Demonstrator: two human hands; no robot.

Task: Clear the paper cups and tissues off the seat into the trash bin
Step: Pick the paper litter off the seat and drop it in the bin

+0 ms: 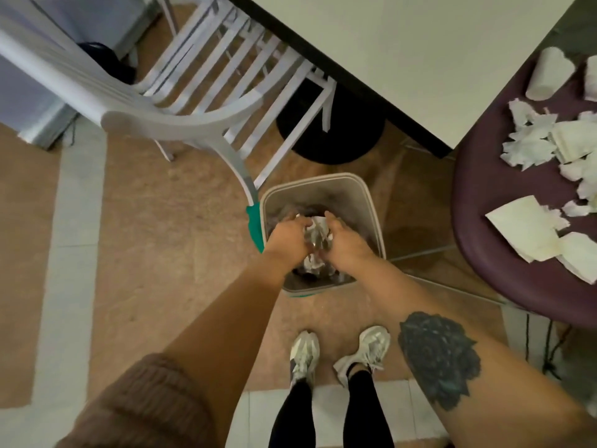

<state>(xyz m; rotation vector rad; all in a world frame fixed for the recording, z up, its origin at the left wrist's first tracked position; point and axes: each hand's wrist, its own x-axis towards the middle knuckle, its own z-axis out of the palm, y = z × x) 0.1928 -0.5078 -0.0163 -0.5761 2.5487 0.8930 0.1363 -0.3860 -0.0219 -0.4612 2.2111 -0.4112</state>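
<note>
Nearby, a white chair (181,88) and table (420,59) flank the trash bin (374,205).

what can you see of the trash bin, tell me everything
The trash bin is a small square one with rounded corners, pale grey, plastic by its look, with a green edge at its base. It stands upright and open on the tan floor, beside the white chair's leg. Crumpled tissues lie inside. The left hand and right hand are over its mouth, holding the tissues between them.
</note>
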